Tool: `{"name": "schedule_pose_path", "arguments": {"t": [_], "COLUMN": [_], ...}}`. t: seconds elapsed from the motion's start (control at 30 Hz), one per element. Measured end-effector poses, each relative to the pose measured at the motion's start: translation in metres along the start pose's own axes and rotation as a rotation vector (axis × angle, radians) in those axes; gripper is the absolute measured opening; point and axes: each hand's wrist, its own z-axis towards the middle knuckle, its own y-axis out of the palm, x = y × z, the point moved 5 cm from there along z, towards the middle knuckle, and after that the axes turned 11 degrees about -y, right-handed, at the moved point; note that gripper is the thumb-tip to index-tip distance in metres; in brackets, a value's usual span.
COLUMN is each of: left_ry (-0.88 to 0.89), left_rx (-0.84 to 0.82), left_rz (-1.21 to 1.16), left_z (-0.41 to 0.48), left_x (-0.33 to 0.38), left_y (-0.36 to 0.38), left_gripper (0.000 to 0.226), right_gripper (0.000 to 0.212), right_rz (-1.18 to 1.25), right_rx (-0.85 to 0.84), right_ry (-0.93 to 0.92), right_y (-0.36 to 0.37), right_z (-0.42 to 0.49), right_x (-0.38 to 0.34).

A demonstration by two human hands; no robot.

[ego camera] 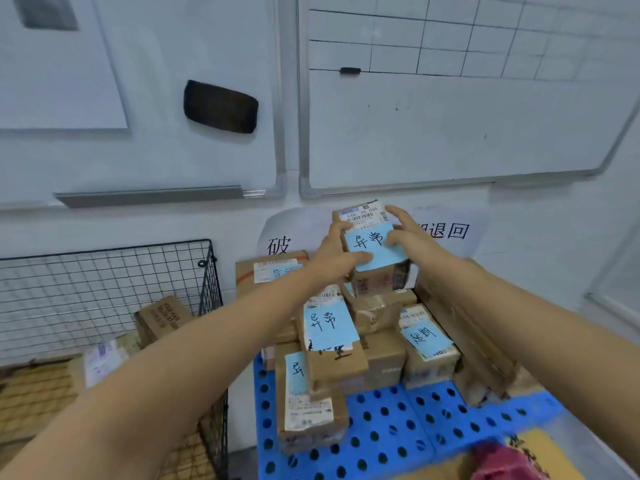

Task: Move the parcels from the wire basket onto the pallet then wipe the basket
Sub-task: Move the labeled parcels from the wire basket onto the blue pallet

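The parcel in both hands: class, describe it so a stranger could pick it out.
Find the blue pallet under the whiteboards, stacked with brown parcels. The parcel is the highest one on that stack. Unlike its neighbours, it alone is held, between the left hand and right hand.

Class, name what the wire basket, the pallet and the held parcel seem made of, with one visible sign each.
Wire basket: thin black metal wire, probably coated; open grid. Pallet: blue plastic, smooth, moulded with round holes. Held parcel: brown cardboard, matt; box edges, stuck paper labels.
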Motion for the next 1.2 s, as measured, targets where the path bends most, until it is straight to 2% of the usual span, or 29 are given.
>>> {"name": "schedule_pose_path", "arguments": {"t": [0.23, 0.5, 0.8, 0.97, 1.2], "left_ry": [-0.079, -0.146, -0.197, -0.174, -0.104], "left_rx": [0.097, 0.118, 0.11, 0.15, 0.282], "left_rz": [0.193, 0.359, 0.416, 0.391, 0.337], "left_z": [0.052, 0.087, 0.094, 0.079, 0.031], "left_x": [-0.015, -0.027, -0.026, -0.016, -0.008], "left_y": [0.022, 0.019, 0.017, -0.003, -0.065], "left_gripper": [0.077, 0.08, 0.077, 0.069, 0.072], "right_gripper": [0.064, 0.073, 0.071, 0.063, 0.063], "right_rz": [0.088, 0.148, 0.165, 0.113, -0.015], "right_rx": [-0.059, -0.117, -0.134, -0.039, -0.104], "right_ry": [0.088, 0.11, 0.129, 0.026, -0.169], "right_y": [0.0, 0.005, 0.006, -0.012, 0.004], "right_z": [0.039, 0.069, 0.078, 0.077, 0.069], "right_x": [0.06, 0.093, 0.107, 0.084, 0.022]}}
